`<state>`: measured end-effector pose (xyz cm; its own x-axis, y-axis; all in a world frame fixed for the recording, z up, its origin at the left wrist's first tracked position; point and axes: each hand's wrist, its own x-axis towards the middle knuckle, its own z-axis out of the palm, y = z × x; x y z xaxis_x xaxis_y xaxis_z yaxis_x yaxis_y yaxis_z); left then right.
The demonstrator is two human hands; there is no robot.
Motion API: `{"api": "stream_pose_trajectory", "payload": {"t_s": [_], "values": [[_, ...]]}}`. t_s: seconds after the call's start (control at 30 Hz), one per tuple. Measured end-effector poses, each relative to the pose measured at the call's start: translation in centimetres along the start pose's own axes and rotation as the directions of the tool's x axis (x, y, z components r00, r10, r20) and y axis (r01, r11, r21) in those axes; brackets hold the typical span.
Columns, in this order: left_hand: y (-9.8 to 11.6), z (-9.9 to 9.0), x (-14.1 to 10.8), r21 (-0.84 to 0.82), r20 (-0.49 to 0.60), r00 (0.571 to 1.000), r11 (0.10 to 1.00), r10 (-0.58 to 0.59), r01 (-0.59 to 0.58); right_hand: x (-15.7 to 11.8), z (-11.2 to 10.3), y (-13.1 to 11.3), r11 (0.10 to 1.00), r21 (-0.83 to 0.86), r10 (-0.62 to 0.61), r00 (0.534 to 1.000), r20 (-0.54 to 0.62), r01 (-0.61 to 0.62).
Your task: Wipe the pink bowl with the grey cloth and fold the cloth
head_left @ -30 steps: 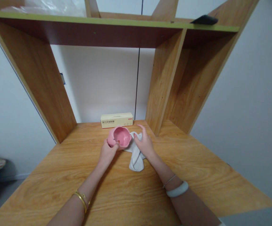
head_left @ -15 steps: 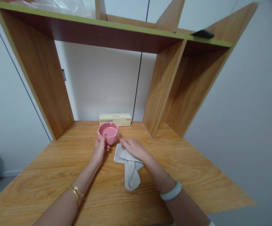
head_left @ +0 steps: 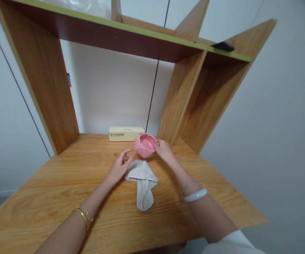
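Observation:
A pink faceted ashtray, with notches in its rim, is held tilted above the desk. My right hand grips it by the right side of the rim. To the left, my left hand is empty, its fingers curved and apart, close to the ashtray but not around it. Below the ashtray a crumpled light grey cloth lies on the desk, one narrow end trailing toward me. The left fingertips are just above the cloth's upper left edge; whether they touch it I cannot tell.
Behind the ashtray a long cream box rests at the back of the wooden desk. A wooden shelf unit frames the back. On its upper shelf are clear plastic wrapping and a flat dark object.
The ashtray has passed from my left hand to my right and moved rightward, now tilted. My left hand has let go. My right hand has left the cloth, which stays on the desk.

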<state>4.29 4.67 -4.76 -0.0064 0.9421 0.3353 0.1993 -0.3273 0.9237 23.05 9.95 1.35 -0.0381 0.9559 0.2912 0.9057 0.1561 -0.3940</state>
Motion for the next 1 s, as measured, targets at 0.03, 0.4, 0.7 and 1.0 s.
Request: {"api": "stream_pose_trajectory", "payload": {"t_s": [0.03, 0.4, 0.7, 1.0], "values": [[0.0, -0.2, 0.0, 0.09, 0.015, 0.999, 0.995, 0.029, -0.03, 0.1, -0.1, 0.9, 0.998, -0.047, 0.05, 0.999, 0.003, -0.05], [-1.4, -1.3, 0.4, 0.515, 0.165, 0.982, 0.841, 0.09, -0.164, -0.4, 0.3, 5.3, 0.961, -0.197, 0.212, 0.974, 0.077, -0.193], [-1.3, -1.1, -0.2, 0.673, 0.058, 0.993, 0.739, -0.102, 0.037, -6.9, 0.5, -2.4, 0.966, -0.022, -0.259, 0.965, 0.034, 0.259], [-0.8, -0.7, -0.1, 0.59, 0.021, 0.987, 0.799, -0.161, 0.117, -7.2, 0.1, -1.5, 0.95, 0.297, -0.08, 0.996, -0.049, 0.091]]}}
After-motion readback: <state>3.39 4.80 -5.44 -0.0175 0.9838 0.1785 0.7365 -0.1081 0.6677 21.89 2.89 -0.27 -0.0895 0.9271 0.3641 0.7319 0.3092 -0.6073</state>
